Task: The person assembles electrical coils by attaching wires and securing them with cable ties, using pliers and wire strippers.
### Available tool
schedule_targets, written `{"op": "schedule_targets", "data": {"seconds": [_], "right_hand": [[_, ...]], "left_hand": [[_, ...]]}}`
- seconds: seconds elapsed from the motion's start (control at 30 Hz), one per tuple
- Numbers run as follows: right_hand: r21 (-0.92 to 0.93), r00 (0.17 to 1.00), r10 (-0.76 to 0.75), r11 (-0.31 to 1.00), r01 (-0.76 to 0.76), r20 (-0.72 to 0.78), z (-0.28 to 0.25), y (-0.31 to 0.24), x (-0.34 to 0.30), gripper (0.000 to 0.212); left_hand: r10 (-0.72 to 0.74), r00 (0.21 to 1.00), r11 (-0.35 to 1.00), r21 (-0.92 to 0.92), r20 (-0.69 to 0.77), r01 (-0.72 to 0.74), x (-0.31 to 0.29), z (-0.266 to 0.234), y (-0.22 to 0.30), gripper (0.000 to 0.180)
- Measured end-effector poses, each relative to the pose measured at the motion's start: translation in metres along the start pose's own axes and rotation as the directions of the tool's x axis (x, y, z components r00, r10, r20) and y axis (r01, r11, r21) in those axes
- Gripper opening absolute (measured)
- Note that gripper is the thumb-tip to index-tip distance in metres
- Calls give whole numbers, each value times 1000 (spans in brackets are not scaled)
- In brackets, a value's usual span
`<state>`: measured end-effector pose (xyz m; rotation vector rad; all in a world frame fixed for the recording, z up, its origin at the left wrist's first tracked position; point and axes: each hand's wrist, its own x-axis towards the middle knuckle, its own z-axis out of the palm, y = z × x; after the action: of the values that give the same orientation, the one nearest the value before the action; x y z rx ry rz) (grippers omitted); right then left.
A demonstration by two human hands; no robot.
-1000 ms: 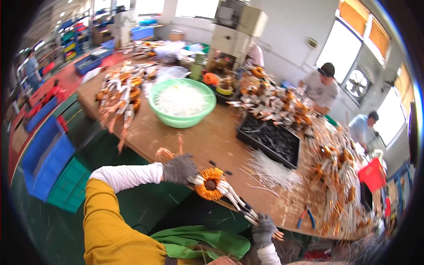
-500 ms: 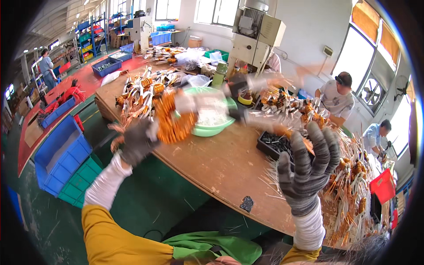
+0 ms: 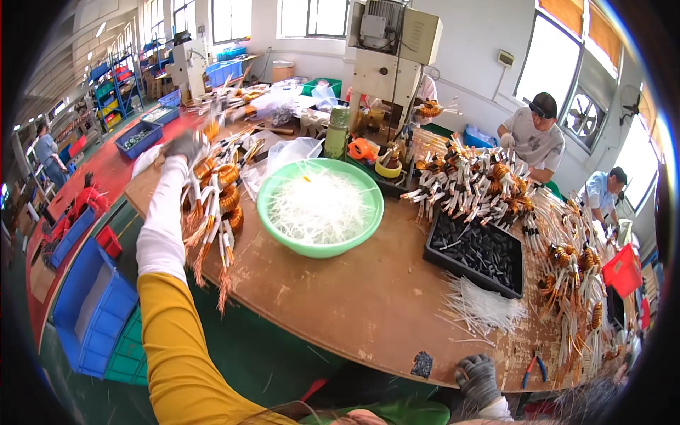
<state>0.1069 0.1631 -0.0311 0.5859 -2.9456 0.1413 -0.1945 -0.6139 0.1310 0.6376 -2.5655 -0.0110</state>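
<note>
Left hand, gloved grey, is being stretched far out over the left end of the wooden table, above the pile of copper-wound coils with white-sleeved leads. Half a second back this hand was being held closer in with an orange coil in its grip; a second back that coil was being handled at the near table edge. Now the coil is no longer being seen apart from the pile, so it is judged as being set down there. The hand is blurred; whether it is clenched or released cannot be told.

Right hand, earlier being raised with fingers spread, is now being rested at the near table edge, fingers curled loosely, nothing in it. A green basin of white strands is being left untouched beside the pile.
</note>
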Motion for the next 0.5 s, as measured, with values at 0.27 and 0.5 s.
{"op": "schedule_targets", "data": {"seconds": [0.27,0.5], "right_hand": [[91,977,204,974,-210,65,18,6,-11,18],[81,988,155,985,-153,-15,2,-4,8,11]], "left_hand": [[58,933,998,-19,355,-55,-9,42,-6,53],[449,869,892,-158,209,-423,-66,47,123,44]]}}
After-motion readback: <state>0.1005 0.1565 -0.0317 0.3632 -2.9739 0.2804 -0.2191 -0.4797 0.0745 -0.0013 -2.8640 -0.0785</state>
